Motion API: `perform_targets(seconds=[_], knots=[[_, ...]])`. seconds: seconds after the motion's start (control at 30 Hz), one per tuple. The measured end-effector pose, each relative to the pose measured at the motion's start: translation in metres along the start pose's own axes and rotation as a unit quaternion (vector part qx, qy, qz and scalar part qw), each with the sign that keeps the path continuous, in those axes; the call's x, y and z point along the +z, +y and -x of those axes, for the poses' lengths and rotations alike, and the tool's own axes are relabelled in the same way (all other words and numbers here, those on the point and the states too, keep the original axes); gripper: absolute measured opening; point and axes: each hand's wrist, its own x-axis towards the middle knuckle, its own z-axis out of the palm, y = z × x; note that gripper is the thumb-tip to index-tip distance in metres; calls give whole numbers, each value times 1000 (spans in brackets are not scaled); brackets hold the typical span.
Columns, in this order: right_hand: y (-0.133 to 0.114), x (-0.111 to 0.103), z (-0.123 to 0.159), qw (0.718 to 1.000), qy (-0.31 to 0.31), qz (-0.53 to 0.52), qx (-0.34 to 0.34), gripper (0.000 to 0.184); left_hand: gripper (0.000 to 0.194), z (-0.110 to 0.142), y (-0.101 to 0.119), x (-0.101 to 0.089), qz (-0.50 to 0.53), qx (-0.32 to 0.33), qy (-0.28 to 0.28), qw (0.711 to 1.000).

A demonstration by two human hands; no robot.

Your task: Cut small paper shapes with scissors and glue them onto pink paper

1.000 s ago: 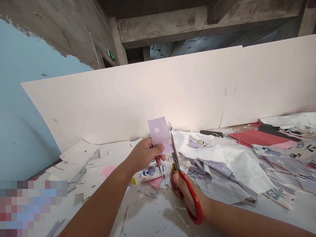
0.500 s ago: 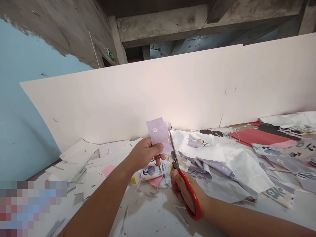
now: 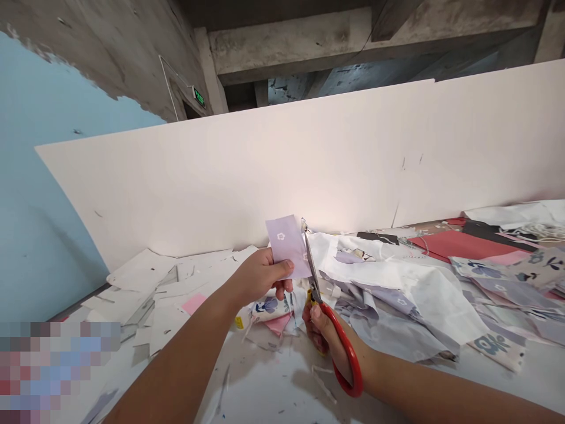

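Observation:
A lavender piece of fabric (image 3: 286, 238) with small white flowers is pinched between the thumb and fingers of my left hand (image 3: 269, 274). My right hand (image 3: 329, 333) is wrapped round the handles of a pair of scissors (image 3: 344, 353), red with some yellow showing. The blades point up and away from me, along the right edge of the lavender piece. Whether the blades are parted, or touch the fabric, I cannot tell. Below my left hand lies a flower-printed scrap (image 3: 268, 307) with a pink scrap (image 3: 279, 325) beside it.
White paper pieces (image 3: 145, 280) are heaped on the left of the table. To the right lie white cloth (image 3: 424, 294), lavender scraps (image 3: 507, 291), patterned pieces (image 3: 498, 350) and red sheets (image 3: 459, 247). A white board (image 3: 265, 171) stands upright along the back.
The lavender piece has tilted more upright and shifted slightly right and down. The scissors have moved a little right and down with my right hand.

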Motion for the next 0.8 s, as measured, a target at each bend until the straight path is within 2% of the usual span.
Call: perform_targets(seconds=[0.27, 0.53, 0.67, 0.8], knots=[[-2, 2, -1, 998, 35, 18, 41, 49, 23, 0, -2, 0, -14, 3, -5, 1000], [-7, 3, -3, 997, 27, 45, 53, 53, 24, 0, -1, -1, -11, -2, -5, 1000], [-3, 3, -3, 999, 26, -2, 27, 47, 25, 0, -1, 0, -15, -7, -11, 1000], [-4, 2, 0, 1000, 10, 5, 0, 43, 23, 0, -2, 1, -27, -24, -25, 999]])
